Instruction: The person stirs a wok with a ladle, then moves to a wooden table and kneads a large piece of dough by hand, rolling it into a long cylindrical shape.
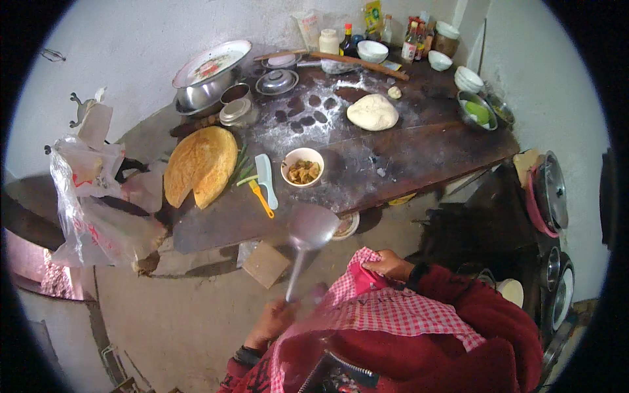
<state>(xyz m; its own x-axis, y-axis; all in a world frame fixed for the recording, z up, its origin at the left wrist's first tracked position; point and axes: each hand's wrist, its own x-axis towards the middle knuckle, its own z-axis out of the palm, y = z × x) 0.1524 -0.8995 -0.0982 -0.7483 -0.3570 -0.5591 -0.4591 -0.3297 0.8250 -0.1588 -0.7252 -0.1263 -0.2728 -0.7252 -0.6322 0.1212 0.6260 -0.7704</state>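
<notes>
My left hand grips the handle of a metal wok spatula, its broad blade pointing away from me near the table's front edge. The blade looks slightly blurred. With my right hand I pinch a raised edge of the red-and-white checked apron that I wear over a dark red top. Beyond the spatula, on the dark wooden table, stands a bowl of cooked food. A light blue comb-shaped tool and a yellow-handled brush or peeler lie left of that bowl.
A large round flatbread with a wedge cut out rests at the left. Dough sits on the floured tabletop. Behind it lies a wooden rolling pin, near bottles and bowls. Plastic bags hang at far left.
</notes>
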